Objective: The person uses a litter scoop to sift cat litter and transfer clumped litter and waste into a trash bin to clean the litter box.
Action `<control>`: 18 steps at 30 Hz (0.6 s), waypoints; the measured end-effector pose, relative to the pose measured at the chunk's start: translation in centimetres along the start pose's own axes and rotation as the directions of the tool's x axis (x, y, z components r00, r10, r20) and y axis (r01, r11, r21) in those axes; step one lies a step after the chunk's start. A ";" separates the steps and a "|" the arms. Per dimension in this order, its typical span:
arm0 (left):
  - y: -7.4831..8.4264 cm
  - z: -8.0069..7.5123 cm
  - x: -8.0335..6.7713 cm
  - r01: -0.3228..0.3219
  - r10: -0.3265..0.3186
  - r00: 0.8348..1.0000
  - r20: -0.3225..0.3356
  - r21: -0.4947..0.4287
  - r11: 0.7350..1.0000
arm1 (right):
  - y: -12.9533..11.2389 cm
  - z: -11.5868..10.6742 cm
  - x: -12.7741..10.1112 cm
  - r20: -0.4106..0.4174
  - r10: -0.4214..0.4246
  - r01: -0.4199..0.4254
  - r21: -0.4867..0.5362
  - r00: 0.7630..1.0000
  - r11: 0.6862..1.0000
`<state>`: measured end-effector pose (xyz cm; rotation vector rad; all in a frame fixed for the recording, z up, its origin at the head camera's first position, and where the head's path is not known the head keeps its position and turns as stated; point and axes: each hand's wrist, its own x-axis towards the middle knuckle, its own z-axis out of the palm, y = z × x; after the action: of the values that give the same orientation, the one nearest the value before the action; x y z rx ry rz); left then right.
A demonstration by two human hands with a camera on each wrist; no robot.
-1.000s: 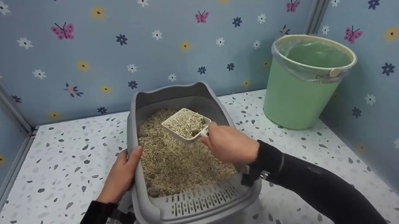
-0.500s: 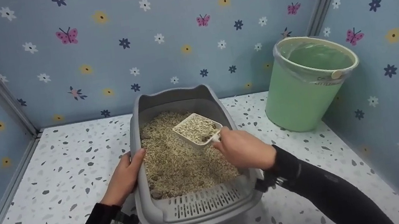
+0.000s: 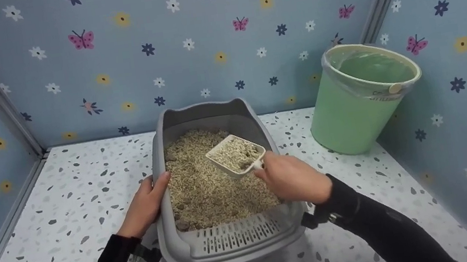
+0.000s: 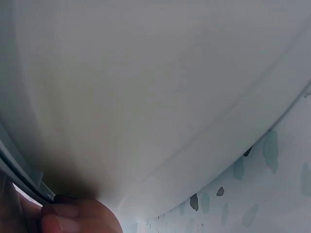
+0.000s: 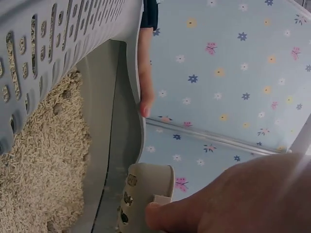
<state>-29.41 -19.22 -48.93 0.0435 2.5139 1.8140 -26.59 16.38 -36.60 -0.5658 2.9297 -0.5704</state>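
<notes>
A grey litter box [image 3: 232,259] full of pale pellet litter [image 3: 206,197] stands on the table in the head view. My left hand [image 3: 144,208] grips its left rim, thumb on top; in the left wrist view, curled fingers [image 4: 80,216] show under the rim against the outer wall [image 4: 146,97]. Above the litter, my right hand [image 3: 296,177] holds a cream litter scoop [image 3: 222,168] by its short handle. The scoop carries a load of litter with a darker clump near the handle. Holes in the scoop [image 5: 150,182] show in the right wrist view.
To the right at the back stands a green bin [image 3: 344,116] lined with a clear bag. A slotted grey step [image 3: 240,236] forms the box's near end. Flower-patterned panels [image 3: 183,25] enclose the speckled table [image 3: 87,182] at the back and sides.
My right hand has moved the loaded scoop to the right and a little nearer over the box. The left hand keeps its grip on the rim. The head view has shifted slightly.
</notes>
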 end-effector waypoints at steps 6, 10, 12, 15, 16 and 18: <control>0.1 -0.8 -0.1 -0.004 0.004 1.000 -0.001 0.012 1.000 | -0.1 0.6 1.7 -0.019 -0.053 0.054 0.049 0.998 0.997; 0.2 -0.8 0.0 -0.001 0.001 1.000 0.002 0.027 1.000 | 1.3 0.6 -0.5 -0.017 -0.022 0.023 0.053 1.000 0.998; 0.1 -0.6 0.1 -0.003 0.003 1.000 -0.001 0.025 1.000 | 1.3 0.7 -0.4 -0.024 -0.018 0.019 0.047 1.000 0.999; 0.2 0.0 0.1 -0.005 0.006 1.000 -0.012 0.018 1.000 | 1.0 0.9 0.9 -0.037 -0.044 0.044 0.017 0.998 0.999; 0.2 0.3 0.1 -0.006 0.006 1.000 -0.010 0.010 1.000 | 0.9 0.8 1.2 -0.035 -0.042 0.042 0.012 0.999 0.999; 0.2 0.9 0.1 -0.007 0.007 1.000 -0.010 0.007 1.000 | 1.0 0.6 0.7 -0.037 -0.040 0.040 0.004 0.999 0.999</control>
<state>-29.48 -18.30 -49.02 0.0439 2.5303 1.8120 -27.52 16.77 -37.59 -0.6212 2.9573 -0.5985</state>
